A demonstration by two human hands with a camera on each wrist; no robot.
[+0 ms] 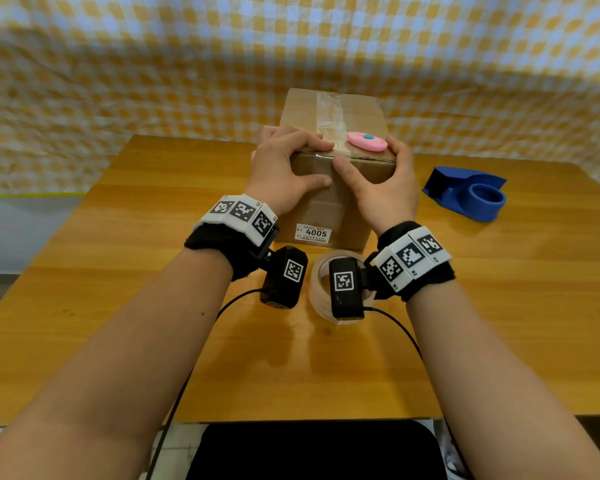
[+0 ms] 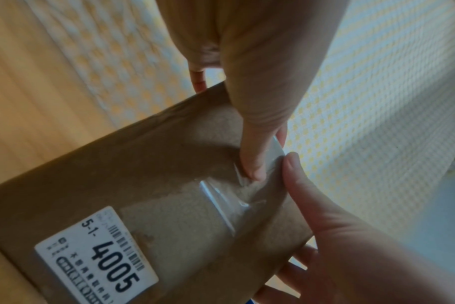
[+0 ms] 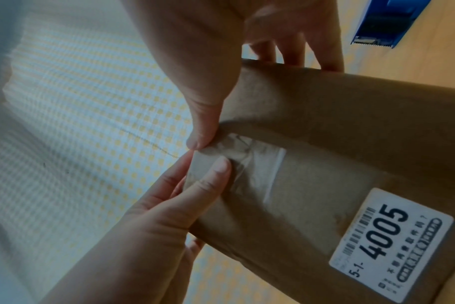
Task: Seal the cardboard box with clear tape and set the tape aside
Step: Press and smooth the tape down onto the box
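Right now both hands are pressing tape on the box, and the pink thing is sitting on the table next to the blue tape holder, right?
Not quite. The head view shows the pink cutter lying on top of the cardboard box, not on the table. Both hands do press the tape there, and the blue tape dispenser sits on the table.

Left hand (image 1: 284, 174) and right hand (image 1: 383, 183) press cardboard box (image 1: 329, 206) front edge; tape roll (image 1: 321, 282) nearby.
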